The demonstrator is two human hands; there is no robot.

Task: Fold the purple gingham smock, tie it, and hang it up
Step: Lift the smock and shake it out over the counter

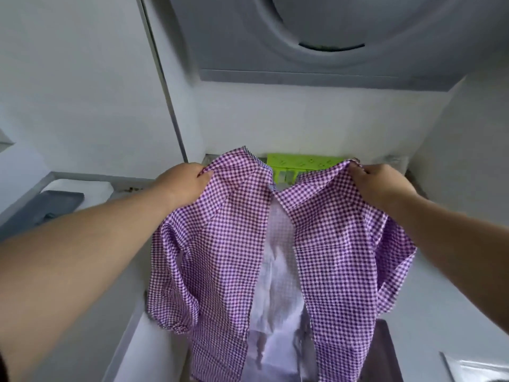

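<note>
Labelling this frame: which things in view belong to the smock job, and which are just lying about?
In use:
purple gingham cotton smock, held up open by its shoulders
left hand, gripping one shoulder
right hand, gripping the other

Lying about:
lime-green perforated plastic piece behind the collar
dark grey flat tray, far left

- Single head-worn wide-angle view, looking forward and down from close above both outstretched arms.
- It faces a white wall (316, 117), edges bowed by the lens.
</note>
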